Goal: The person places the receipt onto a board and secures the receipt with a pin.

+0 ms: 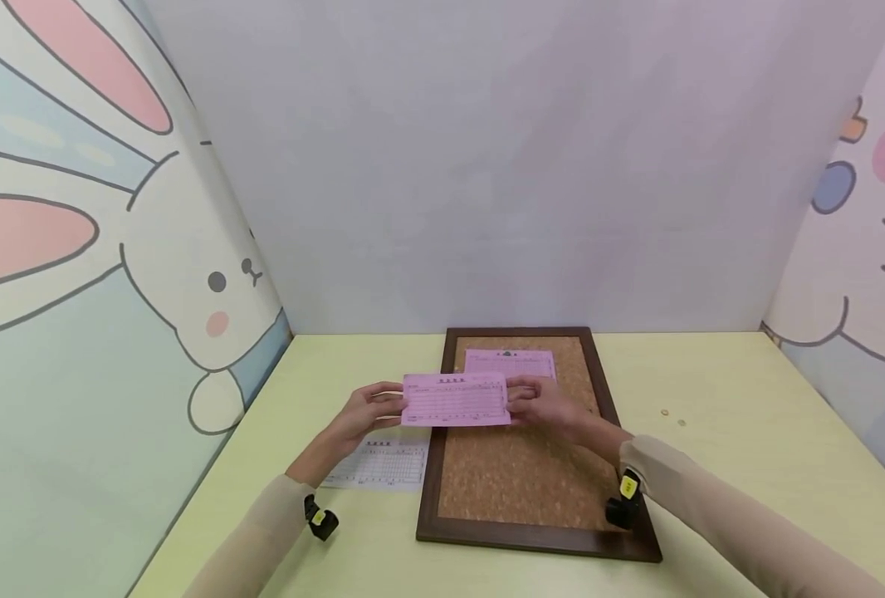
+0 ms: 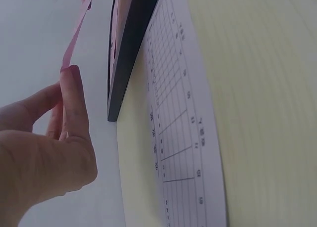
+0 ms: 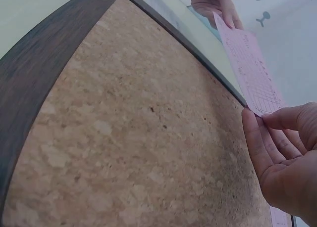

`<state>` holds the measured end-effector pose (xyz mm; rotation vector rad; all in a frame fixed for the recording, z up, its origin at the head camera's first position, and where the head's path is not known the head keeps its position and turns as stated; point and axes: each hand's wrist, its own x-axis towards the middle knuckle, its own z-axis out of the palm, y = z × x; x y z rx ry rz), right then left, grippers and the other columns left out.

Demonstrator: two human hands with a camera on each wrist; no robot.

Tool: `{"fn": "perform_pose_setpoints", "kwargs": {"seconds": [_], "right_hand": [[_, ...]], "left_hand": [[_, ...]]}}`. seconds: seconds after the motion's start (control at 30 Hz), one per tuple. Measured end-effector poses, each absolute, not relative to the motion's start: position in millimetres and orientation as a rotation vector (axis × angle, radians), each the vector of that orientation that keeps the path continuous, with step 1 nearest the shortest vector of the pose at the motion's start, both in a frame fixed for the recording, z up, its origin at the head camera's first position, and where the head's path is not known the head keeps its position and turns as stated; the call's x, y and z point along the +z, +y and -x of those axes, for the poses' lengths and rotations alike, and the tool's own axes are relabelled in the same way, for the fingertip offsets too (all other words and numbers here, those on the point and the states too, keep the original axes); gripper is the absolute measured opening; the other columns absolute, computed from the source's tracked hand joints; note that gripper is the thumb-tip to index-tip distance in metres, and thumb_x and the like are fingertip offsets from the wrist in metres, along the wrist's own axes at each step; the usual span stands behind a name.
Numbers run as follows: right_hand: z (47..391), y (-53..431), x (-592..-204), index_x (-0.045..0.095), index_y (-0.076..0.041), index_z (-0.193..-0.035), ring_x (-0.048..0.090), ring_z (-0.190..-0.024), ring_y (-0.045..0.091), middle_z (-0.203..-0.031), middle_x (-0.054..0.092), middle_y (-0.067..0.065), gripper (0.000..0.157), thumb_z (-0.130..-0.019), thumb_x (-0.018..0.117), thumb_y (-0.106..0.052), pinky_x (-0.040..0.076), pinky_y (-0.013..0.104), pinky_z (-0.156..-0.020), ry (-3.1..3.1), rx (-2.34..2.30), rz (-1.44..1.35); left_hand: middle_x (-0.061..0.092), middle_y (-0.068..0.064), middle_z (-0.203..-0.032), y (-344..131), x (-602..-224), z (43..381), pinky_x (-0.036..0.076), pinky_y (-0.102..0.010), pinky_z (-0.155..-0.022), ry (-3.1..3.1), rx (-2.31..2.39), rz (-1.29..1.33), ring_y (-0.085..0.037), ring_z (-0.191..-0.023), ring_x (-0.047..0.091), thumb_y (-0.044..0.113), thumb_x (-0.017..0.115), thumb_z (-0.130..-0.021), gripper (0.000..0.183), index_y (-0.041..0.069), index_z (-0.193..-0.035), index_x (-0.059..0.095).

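Observation:
A pink printed form (image 1: 456,400) is held up above the cork board (image 1: 525,490), stretched between both hands. My left hand (image 1: 368,413) pinches its left edge between thumb and fingers, as the left wrist view also shows. At the opposite edge my right hand (image 1: 547,404) pinches the paper, its thumb on the near face in the right wrist view. Another pink form (image 1: 513,363) lies on the upper part of the board, partly hidden by the held sheet and the right hand.
A white printed form (image 1: 386,465) lies on the table left of the board's dark wooden frame (image 1: 540,544). Two small brass-coloured pieces (image 1: 664,412), too small to identify, lie to the right. Walls with cartoon rabbit drawings (image 1: 218,282) enclose the pale yellow table (image 1: 726,498).

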<state>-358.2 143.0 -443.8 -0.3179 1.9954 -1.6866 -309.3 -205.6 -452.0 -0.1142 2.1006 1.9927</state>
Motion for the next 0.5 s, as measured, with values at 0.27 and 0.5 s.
{"fn": "perform_pose_setpoints", "kwargs": {"seconds": [0.27, 0.5], "right_hand": [[356, 157, -445, 0.049, 0.004, -0.144, 0.072, -0.096, 0.022, -0.118, 0.073, 0.02, 0.046, -0.101, 0.061, -0.004, 0.062, 0.038, -0.083, 2.042, -1.675, 0.288], [353, 169, -444, 0.047, 0.005, -0.146, 0.073, -0.096, 0.022, -0.117, 0.073, 0.02, 0.05, -0.1, 0.062, -0.002, 0.062, 0.038, -0.083, 2.043, -1.689, 0.273]], "left_hand": [[0.072, -0.011, -0.12, -193, -453, 315, 0.061, -0.033, -0.088, 2.102, 1.969, 0.097, -0.018, -0.098, 0.073, 0.013, 0.071, -0.097, 0.043, 0.002, -0.136, 0.058], [0.073, -0.009, -0.116, -183, -457, 321, 0.061, -0.031, -0.085, 2.071, 1.963, 0.081, -0.016, -0.096, 0.072, 0.011, 0.069, -0.097, 0.042, 0.001, -0.136, 0.057]]}}
